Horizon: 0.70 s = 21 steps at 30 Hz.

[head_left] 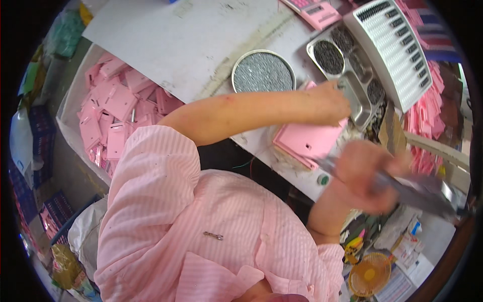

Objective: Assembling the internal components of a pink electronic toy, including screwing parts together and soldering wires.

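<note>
My left arm stretches across the worktable. The left hand (329, 103) is closed above a pink plastic casing (307, 138), beside a metal compartment tray (358, 103). Its fingertips are mostly hidden, and I cannot see what they pinch, if anything. My right hand (365, 173), blurred by motion, is wrapped round a dark electric screwdriver (415, 194). The screwdriver's narrow end points left, close to the casing's near edge. The casing lies flat on a pale, cloth-like pad at the table's edge.
A round dish (233, 75) of small silvery parts stands beyond my left forearm. Dark screws fill several tray compartments. A white rack (390, 50) with rows of black pieces stands behind. Pink casings fill a bin (68, 113) at left; others pile up right. A yellow basket (370, 274) sits lower right.
</note>
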Available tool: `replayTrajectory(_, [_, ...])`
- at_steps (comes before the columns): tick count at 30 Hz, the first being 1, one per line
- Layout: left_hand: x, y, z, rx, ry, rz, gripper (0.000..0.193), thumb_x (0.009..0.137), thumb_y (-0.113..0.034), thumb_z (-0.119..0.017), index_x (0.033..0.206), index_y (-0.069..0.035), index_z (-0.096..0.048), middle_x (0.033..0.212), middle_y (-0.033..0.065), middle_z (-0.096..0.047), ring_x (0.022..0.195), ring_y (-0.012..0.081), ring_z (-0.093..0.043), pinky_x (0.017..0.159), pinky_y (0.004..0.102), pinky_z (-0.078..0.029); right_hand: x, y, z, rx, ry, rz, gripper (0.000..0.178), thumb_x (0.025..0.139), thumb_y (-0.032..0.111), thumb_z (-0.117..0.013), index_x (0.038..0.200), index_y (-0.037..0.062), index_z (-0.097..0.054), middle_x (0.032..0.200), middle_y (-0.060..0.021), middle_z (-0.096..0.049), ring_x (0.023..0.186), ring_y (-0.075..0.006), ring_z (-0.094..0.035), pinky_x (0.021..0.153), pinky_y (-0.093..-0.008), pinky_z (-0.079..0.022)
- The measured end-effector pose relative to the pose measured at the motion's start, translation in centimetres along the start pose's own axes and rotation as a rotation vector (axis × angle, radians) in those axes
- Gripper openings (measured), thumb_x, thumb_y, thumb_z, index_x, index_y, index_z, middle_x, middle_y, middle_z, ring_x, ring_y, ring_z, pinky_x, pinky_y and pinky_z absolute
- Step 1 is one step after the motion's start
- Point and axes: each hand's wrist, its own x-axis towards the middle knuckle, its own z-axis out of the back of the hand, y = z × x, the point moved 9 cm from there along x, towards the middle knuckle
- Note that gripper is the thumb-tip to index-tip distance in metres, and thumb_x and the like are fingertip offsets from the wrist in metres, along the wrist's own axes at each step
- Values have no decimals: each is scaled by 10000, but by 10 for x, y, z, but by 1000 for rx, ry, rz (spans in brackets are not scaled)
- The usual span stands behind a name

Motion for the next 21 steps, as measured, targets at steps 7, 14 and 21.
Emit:
replayTrajectory(7, [-163,23,198,21,-148,288,324,826,-139,-733,1102,-14,-617,1192,160,-657,1090,339,-633,928,389,-516,-14,98,32,103,-98,202,239,919,196,-684,1033,120,-487,558,19,-564,448,-76,-524,441,-238,-460])
replayTrajectory(14, [-206,40,218,316,-172,420,324,823,-143,-732,1113,-32,-639,1166,144,-661,1064,330,-642,914,405,-516,-13,65,53,-119,-84,69,373,951,300,-682,1149,96,-441,601,13,-499,499,-122,-479,542,-298,-469])
replayTrajectory(21, [-16,173,109,728,-504,132,387,825,-262,-727,1153,-78,-637,1201,125,-628,1101,323,-611,935,439,-497,-12,47,61,-335,-294,-65,877,845,316,-811,1499,41,-297,837,-82,-606,731,-191,-613,714,-351,-528])
